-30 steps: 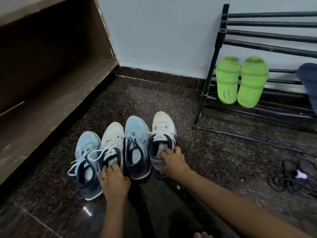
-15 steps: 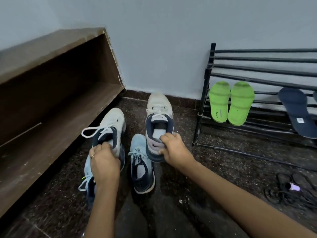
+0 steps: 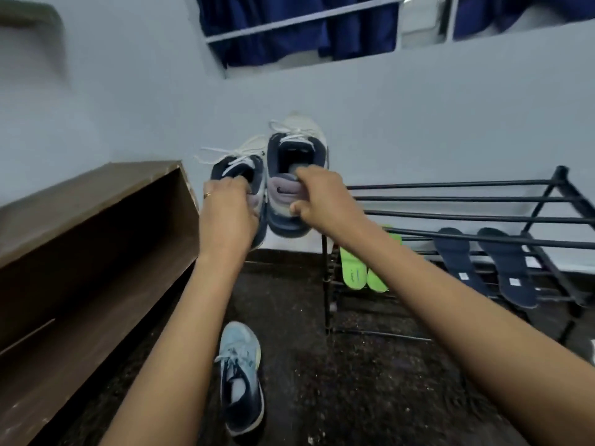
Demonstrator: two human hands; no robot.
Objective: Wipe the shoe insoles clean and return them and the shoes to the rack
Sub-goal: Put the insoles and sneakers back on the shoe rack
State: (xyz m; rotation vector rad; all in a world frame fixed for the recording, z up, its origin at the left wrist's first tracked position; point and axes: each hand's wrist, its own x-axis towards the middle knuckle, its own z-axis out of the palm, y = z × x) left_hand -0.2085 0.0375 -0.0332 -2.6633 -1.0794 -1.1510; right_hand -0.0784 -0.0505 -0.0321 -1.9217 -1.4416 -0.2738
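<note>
Both hands up at frame centre, each gripping one white shoe by the heel collar. Left hand (image 3: 227, 209) clamped on the left white shoe (image 3: 241, 162); right hand (image 3: 318, 197) on the right white shoe (image 3: 296, 149), shoes touching side by side, off the floor. Blue shoe (image 3: 240, 375) alone on the floor (image 3: 354, 381), lower centre. Rack (image 3: 483, 217) at right: green insoles (image 3: 354, 272) and navy insoles (image 3: 483, 265) leaning on lower bars.

Bare forearms, seemingly a ring (image 3: 207, 194) on the left hand (image 3: 227, 209)
</note>
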